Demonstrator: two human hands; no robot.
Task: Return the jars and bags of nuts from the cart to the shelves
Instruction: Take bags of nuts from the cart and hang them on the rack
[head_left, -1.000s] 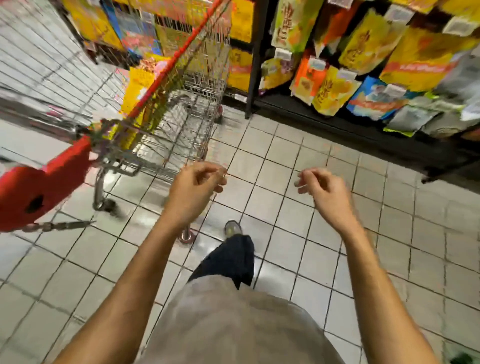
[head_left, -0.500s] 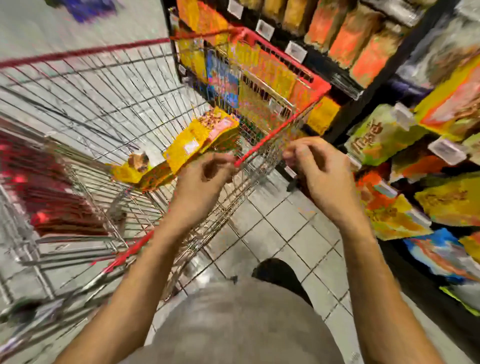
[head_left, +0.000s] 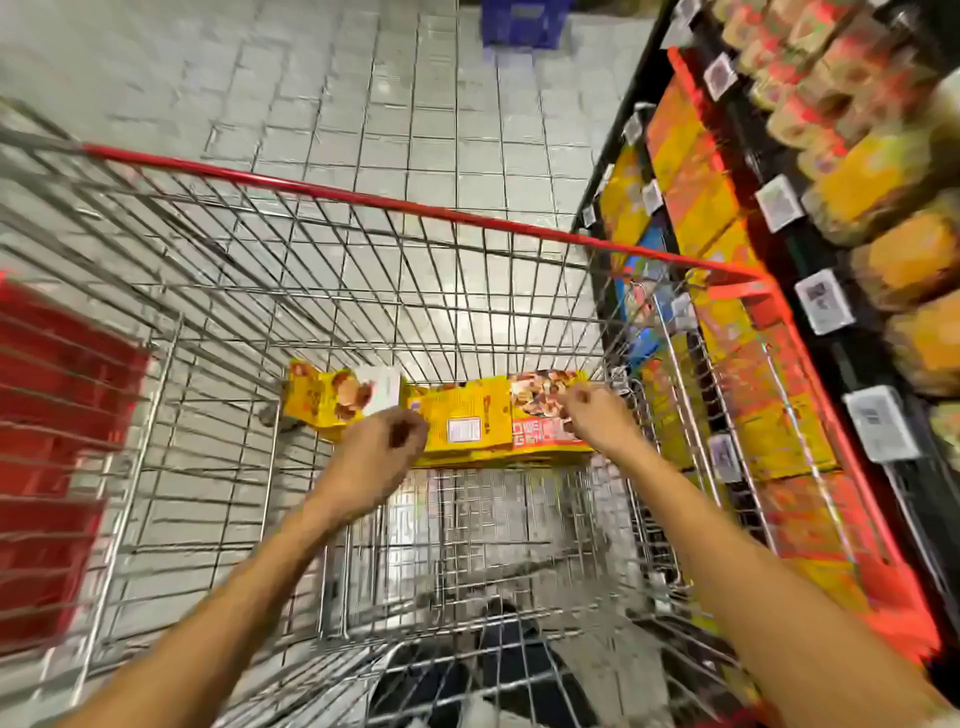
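Swung from beside the cart (head_left: 415, 205) to over it, with left grip (head_left: 382, 447) and right grip (head_left: 597, 415) now lowered, loosely curled and seemingly empty, over the yellow bags of nuts (head_left: 462, 421) at the basket's far end, so probably a pickup for the shelves (head_left: 800, 252) next.

Left hand (head_left: 379, 447), right hand (head_left: 597, 422) now inside cart (head_left: 363, 197)

Blurred print, none of it readable

The yellow bags (head_left: 467, 410) in the cart (head_left: 363, 200) carry a white label (head_left: 462, 430) and a red strip (head_left: 540, 434) of white blocky characters, possibly letters, too smeared to read. The white price tags (head_left: 823, 301) along the shelves (head_left: 800, 249) show only dark code-like squares.
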